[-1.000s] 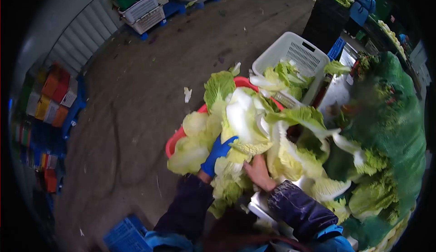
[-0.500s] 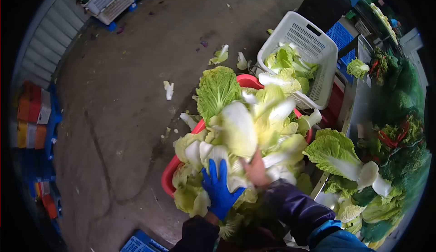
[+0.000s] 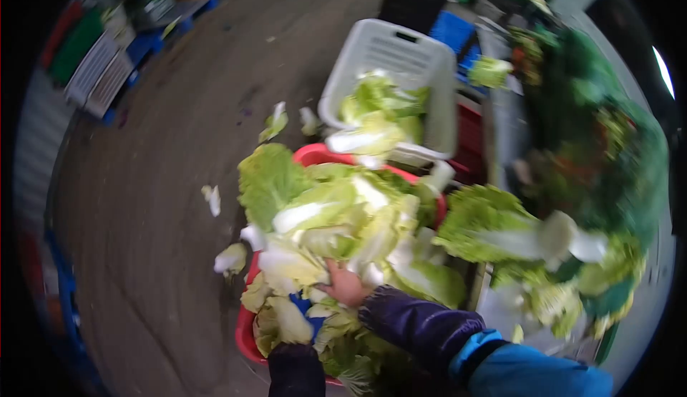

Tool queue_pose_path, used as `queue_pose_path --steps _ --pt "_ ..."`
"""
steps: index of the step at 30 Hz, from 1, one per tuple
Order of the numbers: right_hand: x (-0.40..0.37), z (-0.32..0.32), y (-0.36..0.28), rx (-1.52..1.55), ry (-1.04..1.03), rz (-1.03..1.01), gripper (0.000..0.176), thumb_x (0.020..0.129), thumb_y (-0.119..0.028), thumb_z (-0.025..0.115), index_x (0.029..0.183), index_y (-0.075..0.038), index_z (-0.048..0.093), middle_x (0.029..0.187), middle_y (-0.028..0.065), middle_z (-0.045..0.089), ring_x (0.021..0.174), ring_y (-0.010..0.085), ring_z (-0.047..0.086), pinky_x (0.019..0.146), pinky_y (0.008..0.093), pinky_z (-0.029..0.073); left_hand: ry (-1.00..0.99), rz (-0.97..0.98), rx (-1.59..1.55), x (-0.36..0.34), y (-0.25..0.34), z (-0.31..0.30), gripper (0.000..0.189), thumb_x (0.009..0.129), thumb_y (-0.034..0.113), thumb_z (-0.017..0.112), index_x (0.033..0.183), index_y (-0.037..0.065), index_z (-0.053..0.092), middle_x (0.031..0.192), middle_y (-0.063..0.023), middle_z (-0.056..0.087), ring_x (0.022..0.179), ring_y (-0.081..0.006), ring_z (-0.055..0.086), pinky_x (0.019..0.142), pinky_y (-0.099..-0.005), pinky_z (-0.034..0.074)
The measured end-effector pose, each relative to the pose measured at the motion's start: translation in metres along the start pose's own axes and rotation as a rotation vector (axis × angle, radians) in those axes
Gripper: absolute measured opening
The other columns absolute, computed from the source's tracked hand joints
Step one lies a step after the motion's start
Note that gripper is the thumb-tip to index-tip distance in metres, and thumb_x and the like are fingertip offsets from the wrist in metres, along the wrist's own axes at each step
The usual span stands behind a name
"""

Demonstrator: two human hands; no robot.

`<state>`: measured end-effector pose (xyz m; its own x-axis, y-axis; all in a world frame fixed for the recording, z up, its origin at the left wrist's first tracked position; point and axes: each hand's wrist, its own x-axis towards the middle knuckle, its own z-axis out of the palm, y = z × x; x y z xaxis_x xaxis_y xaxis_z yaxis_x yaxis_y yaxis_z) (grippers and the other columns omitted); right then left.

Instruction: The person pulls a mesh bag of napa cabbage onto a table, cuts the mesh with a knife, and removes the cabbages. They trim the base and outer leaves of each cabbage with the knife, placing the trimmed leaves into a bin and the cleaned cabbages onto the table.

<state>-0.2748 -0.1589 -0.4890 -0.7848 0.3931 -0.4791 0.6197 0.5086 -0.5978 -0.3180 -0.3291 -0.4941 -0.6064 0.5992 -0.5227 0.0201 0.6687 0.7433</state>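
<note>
Loose cabbage leaves (image 3: 322,211) are heaped in a red tub (image 3: 247,332), rising above its rim. My left hand (image 3: 308,310), in a blue glove, is sunk among the leaves near the tub's lower left; leaves cover most of it and its fingers are hidden. Bare and pressed on the leaves near the heap's middle is my right hand (image 3: 345,284), with at least some fingers spread and nothing visibly gripped. A white crate (image 3: 444,103) with more leaves in it stands just beyond the tub.
Right of the tub, a metal table (image 3: 504,297) bears a large cabbage piece (image 3: 494,232) and green netting (image 3: 608,96). Scraps such as a leaf (image 3: 274,121) lie on the floor. Stacked crates (image 3: 96,71) stand at the upper left.
The view has turned, shifting the tub and crate left. The blurred leaves above my hands have come down onto the heap. My left hand has sunk under leaves.
</note>
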Motion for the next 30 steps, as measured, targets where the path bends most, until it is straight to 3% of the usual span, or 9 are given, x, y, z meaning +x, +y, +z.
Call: queue_pose_path --steps 2,5,9,12,14,16,21,25,30 --pt "-0.031 -0.035 -0.026 -0.065 0.003 0.015 0.076 0.077 -0.029 0.064 0.135 -0.006 0.021 0.110 0.0376 0.046 0.076 0.0434 0.061 0.067 0.0461 0.051 0.176 0.145 0.479 0.025 -0.107 0.046 0.105 0.066 0.035 0.076 0.141 -0.002 0.012 0.140 -0.0195 0.032 0.130 -0.0311 0.029 0.107 -0.0363 0.022" --pt "-0.067 -0.084 -0.049 -0.122 -0.093 -0.071 0.069 0.077 -0.027 0.064 0.131 -0.004 0.028 0.101 0.0332 0.053 0.078 0.0421 0.060 0.066 0.0470 0.050 0.025 0.093 0.139 -0.004 -0.060 0.015 0.098 0.071 0.048 0.067 0.139 -0.004 0.018 0.143 -0.0226 0.023 0.131 -0.0356 0.027 0.108 -0.0415 0.021" --pt "-0.160 -0.153 -0.048 0.180 -0.011 -0.423 0.055 0.080 -0.028 0.064 0.120 0.001 0.040 0.076 0.0190 0.062 0.076 0.0363 0.061 0.066 0.0428 0.048 -0.313 0.077 0.714 -0.020 -0.038 -0.035 0.066 0.075 0.046 0.060 0.124 0.002 0.049 0.124 -0.0218 0.051 0.112 -0.0356 0.050 0.093 -0.0424 0.040" --pt "-0.248 -0.178 -0.015 0.474 0.138 -0.494 0.044 0.082 -0.027 0.063 0.111 0.000 0.044 0.061 0.0151 0.057 0.057 0.0267 0.060 0.052 0.0379 0.046 -0.574 0.428 1.234 -0.017 0.034 -0.054 0.042 0.081 0.041 0.054 0.098 0.005 0.067 0.091 -0.0181 0.065 0.086 -0.0323 0.063 0.079 -0.0420 0.048" --pt "-0.312 -0.182 0.017 0.693 0.063 -0.299 0.040 0.086 -0.026 0.060 0.112 0.000 0.043 0.057 0.0096 0.053 0.045 0.0165 0.051 0.043 0.0308 0.042 -0.157 0.202 0.611 -0.027 0.076 -0.046 0.035 0.082 0.036 0.054 0.094 0.007 0.069 0.087 -0.0186 0.065 0.080 -0.0320 0.064 0.074 -0.0407 0.049" --pt "-0.383 -0.196 0.040 0.954 -0.049 -0.074 0.036 0.088 -0.025 0.056 0.113 -0.003 0.043 0.056 0.0041 0.048 0.042 0.0095 0.044 0.039 0.0260 0.037 -0.041 0.420 0.268 -0.082 0.205 -0.009 0.024 0.086 0.019 0.056 0.094 -0.001 0.067 0.086 -0.0130 0.068 0.079 -0.0190 0.064 0.074 -0.0305 0.048" --pt "-0.510 -0.227 0.104 1.198 0.184 0.040 0.024 0.088 -0.027 0.058 0.099 -0.006 0.054 0.057 -0.0006 0.048 0.044 0.0067 0.045 0.040 0.0228 0.037 -0.380 0.638 -0.156 -0.180 0.389 0.114 0.024 0.090 0.009 0.049 0.105 -0.004 0.062 0.102 -0.0098 0.065 0.096 -0.0166 0.059 0.091 -0.0282 0.043" --pt "-0.524 -0.299 0.190 0.979 0.944 -0.105 0.018 0.088 -0.016 0.057 0.102 -0.006 0.060 0.065 0.0006 0.056 0.052 0.0064 0.051 0.047 0.0229 0.041 -0.784 0.630 -0.195 -0.200 0.455 0.225 0.042 0.091 0.022 0.051 0.128 0.004 0.048 0.126 -0.0073 0.052 0.114 -0.0163 0.049 0.096 -0.0312 0.036" --pt "-0.509 -0.402 0.268 0.178 1.298 0.067 0.078 0.070 -0.032 0.075 0.129 0.005 0.038 0.118 0.0223 0.053 0.098 0.0283 0.059 0.087 0.0343 0.046 -0.769 0.199 -0.311 -0.174 0.489 0.339 0.054 0.089 0.037 0.055 0.134 0.010 0.039 0.134 -0.0053 0.043 0.119 -0.0196 0.045 0.096 -0.0400 0.040"
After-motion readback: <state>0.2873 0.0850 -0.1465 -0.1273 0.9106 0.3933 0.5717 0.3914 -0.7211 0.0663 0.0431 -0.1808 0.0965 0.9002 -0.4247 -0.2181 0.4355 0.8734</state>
